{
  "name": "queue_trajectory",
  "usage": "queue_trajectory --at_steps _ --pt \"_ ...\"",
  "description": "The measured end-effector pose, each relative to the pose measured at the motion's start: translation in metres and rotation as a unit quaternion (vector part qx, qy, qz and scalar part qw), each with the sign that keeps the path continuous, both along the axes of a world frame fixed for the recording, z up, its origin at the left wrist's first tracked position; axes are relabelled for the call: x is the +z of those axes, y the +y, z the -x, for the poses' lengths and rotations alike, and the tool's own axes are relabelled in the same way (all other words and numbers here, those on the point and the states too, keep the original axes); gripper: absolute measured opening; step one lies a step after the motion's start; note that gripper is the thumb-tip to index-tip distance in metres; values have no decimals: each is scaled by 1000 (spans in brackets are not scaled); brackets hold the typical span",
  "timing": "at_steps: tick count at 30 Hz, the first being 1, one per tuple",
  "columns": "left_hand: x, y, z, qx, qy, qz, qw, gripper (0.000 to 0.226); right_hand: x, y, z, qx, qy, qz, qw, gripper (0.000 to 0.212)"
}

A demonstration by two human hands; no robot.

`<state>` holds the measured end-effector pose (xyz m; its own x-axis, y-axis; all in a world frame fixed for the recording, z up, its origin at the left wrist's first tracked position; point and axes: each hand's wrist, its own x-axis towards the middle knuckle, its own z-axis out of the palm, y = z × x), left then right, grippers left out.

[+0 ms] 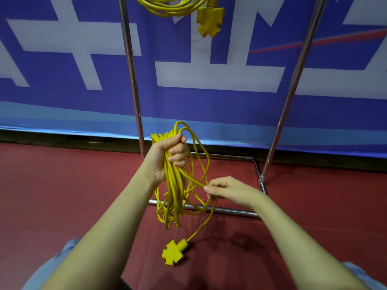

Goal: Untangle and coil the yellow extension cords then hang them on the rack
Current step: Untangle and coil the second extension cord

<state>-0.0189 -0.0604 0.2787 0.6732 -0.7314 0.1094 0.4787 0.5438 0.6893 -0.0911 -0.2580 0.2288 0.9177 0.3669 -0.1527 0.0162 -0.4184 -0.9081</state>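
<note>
Closest to the camera, two bare forearms are reaching forward over a red floor (62, 195), with bits of light blue sleeve showing at the bottom corners. Down low between the arms, the yellow three-way socket end (173, 253) of the cord is dangling just above the floor or resting on it, can't really tell which.

A bit further out, the right hand (228, 190) is pinching a single strand of the cord between thumb and fingertips, so that grip is narrow and holding just the one loop. The strand is running from there down to the socket end.

The left hand (167, 155) is sitting higher up, fist wrapped tight around the top of the coiled yellow extension cord (173, 185), with a thick bunch of loops hanging below it and a couple of looser loops sticking up over the knuckles.

Behind the hands, the metal rack (293, 80) is standing on the floor, base bars low and two uprights going up out of frame. At the top, another yellow cord (171, 7) is already hanging there, its socket block (210, 20) dangling. Behind it all, a blue and white banner (209, 76) is covering the wall.
</note>
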Motion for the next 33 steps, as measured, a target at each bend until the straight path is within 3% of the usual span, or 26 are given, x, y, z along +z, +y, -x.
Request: queue_trajectory --at_steps 4,9,14,18,24,28,31,33 --pt "2 3 -1 -3 -11 -3 1000 23 1 -1 3 -29 15 -16 999 27" --pt "5 3 2 87 -10 -23 996 34 10 -3 0 -72 -41 -104 991 17" --pt "4 0 -3 55 19 29 998 31 5 3 0 -78 -52 -65 994 23" --pt "2 3 -5 70 0 21 997 30 -5 1 0 -108 -63 25 992 34" --pt "1 2 -3 95 -12 6 995 32 -14 -4 -6 -142 -93 7 985 18" --pt "4 2 0 97 -33 -4 995 31 -17 -6 -5 -149 -101 72 981 25" --pt "5 3 1 79 -63 -41 994 28 -17 -2 -5 -207 -76 7 975 29" --pt "5 1 4 75 -76 -83 991 21 -10 -2 -8 -267 -64 -55 960 19"
